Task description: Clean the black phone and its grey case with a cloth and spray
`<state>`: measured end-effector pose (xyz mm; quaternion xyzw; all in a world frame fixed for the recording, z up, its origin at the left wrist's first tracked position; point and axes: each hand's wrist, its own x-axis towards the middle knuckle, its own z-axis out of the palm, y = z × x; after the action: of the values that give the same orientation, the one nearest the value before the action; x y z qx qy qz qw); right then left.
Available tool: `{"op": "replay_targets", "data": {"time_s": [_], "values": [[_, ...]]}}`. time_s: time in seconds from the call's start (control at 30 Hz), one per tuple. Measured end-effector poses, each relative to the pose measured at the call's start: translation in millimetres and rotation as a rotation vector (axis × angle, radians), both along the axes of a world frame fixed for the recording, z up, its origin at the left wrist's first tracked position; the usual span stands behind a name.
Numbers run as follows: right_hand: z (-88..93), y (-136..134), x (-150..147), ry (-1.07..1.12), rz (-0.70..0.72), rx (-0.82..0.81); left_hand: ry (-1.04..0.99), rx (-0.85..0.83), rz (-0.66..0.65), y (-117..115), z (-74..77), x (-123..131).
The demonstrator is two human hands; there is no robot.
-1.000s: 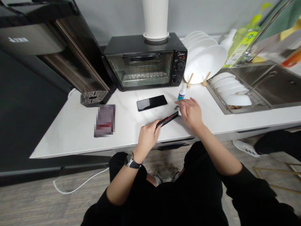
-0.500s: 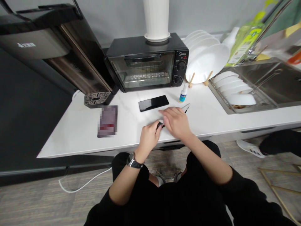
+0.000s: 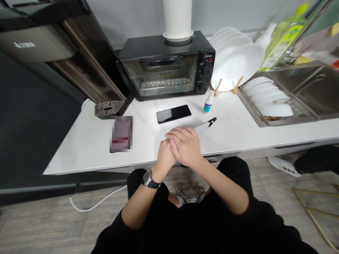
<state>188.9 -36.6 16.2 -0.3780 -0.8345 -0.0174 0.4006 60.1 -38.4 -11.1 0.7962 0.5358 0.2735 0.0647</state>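
Note:
My left hand [image 3: 166, 154], with a watch on the wrist, is closed near the counter's front edge. Over its knuckles and fingers lies my right hand [image 3: 186, 145], its fingers pressed together and curled round it. Whatever the two hands hold between them is hidden. Just beyond my right hand, a slim whitish thing with a black end [image 3: 212, 122] points to the right; its near part is covered, and I cannot tell its kind. A black phone [image 3: 173, 114] lies flat behind my hands. To its right stands a small white bottle with a blue label [image 3: 208, 104].
A black toaster oven [image 3: 165, 76] stands at the back, a white pot [image 3: 178, 19] on top. Left are a drink dispenser [image 3: 109, 108] and a blurred purple packet [image 3: 122, 134]. Right are racked white plates [image 3: 238, 67] and a sink [image 3: 304, 120] holding bowls.
My right hand has slid left and toward me, onto my left hand. The black piece at my left fingers is now covered, while the black end at the right shows more.

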Motion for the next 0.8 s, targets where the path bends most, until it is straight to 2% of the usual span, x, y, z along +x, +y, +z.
{"op": "replay_targets", "data": {"time_s": [0.1, 0.23, 0.3, 0.37, 0.43, 0.53, 0.6, 0.7, 0.8], "values": [[1.0, 14, 26, -0.111, -0.005, 0.03, -0.052, 0.029, -0.033, -2, 1.5, 0], [1.6, 50, 86, -0.104, -0.193, -0.032, -0.193, 0.049, -0.079, -6, 8.0, 5], [1.5, 60, 98, -0.047, -0.25, -0.052, -0.206, 0.046, -0.072, -6, 10.4, 8], [1.1, 57, 89, 0.024, -0.271, -0.038, -0.205, 0.041, -0.064, -6, 10.8, 9], [0.7, 42, 63, 0.074, -0.249, -0.013, -0.181, 0.032, -0.055, -5, 8.3, 8], [1.6, 10, 15, 0.041, -0.094, -0.012, -0.09, 0.027, -0.011, -1, -0.5, 5], [3.1, -3, -3, -0.032, 0.003, -0.01, -0.051, 0.028, 0.013, 1, -6.3, 1], [4.8, 3, 6, -0.158, 0.053, 0.003, -0.046, 0.033, -0.005, 2, -7.4, -2], [4.7, 29, 49, -0.192, -0.057, -0.011, -0.112, 0.034, -0.038, -1, 0.0, 0]]}}
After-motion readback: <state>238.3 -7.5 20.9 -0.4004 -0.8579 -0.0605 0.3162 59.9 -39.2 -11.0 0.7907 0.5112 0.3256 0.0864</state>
